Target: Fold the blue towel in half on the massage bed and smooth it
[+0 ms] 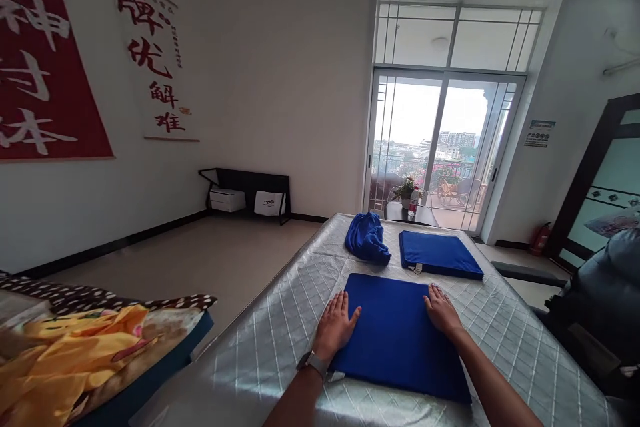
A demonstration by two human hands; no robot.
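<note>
A flat blue square cushion (395, 333) lies on the silver quilted table cover (270, 333) in front of me. Against its left edge rests my left hand (336, 323), fingers stretched out and thumb spread over the blue cloth; a watch is on that wrist. My right hand (443, 310) lies along the cushion's right edge, its fingers extended. Neither hand grips anything. Just beyond, a second flat blue cushion or stack (440, 252) sits to the right, with a white tag at its near edge. A crumpled blue cloth (367, 238) is heaped to its left.
Yellow patterned bedding (75, 360) is at lower left. A dark chair (605, 307) stands close on the right. Behind the table's far end, a small table (425, 215) bears a plant and a bottle, before the sliding glass door (435, 147). A low black rack (250, 181) stands by the wall.
</note>
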